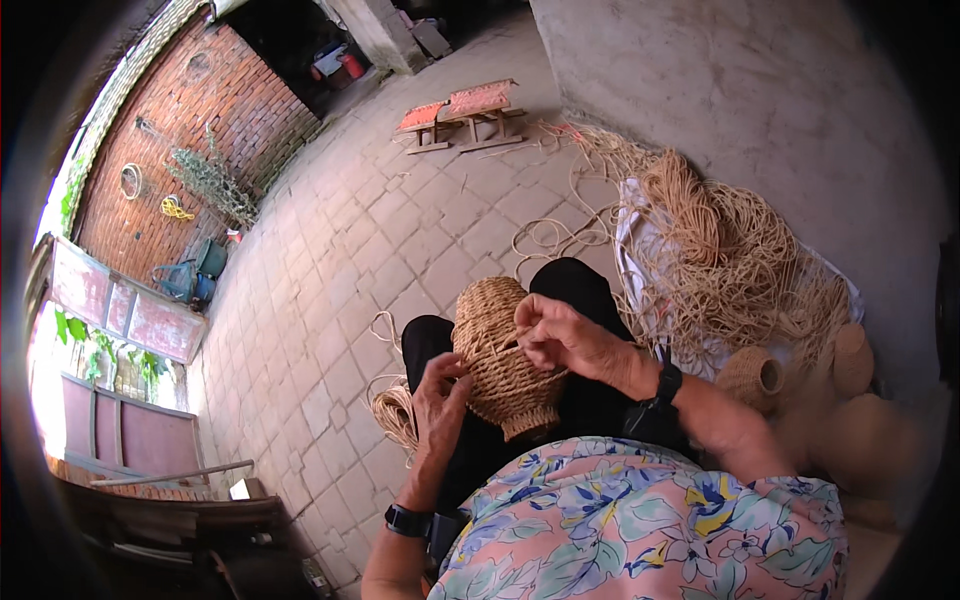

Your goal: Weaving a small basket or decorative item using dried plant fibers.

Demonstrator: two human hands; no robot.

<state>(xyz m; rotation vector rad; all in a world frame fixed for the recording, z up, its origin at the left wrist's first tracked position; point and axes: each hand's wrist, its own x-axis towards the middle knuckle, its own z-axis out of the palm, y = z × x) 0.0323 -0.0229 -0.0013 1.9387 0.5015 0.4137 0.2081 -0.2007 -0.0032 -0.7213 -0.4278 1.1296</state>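
Note:
A woven straw-coloured vase-shaped basket (500, 375) lies across my lap between my black-trousered knees, its narrow neck toward my body. Over its right side, my right hand (565, 338) is closed in a pinch, with thumb and forefinger at the weave; whatever they grip is too small to make out. My left hand (440, 395) rests by the basket's left side with its fingers curled and the fingertips close together. What is between those fingertips cannot be seen. A short dark slit shows in the weave close to my right fingertips.
A big heap of straw-coloured cord (720, 260) lies on a white sheet at the right. Several woven vessels, including one with a round mouth (750, 378), stand beside me. A cord coil (396, 412) sits by my left knee. Two low stools (482, 105) stand ahead on the paving.

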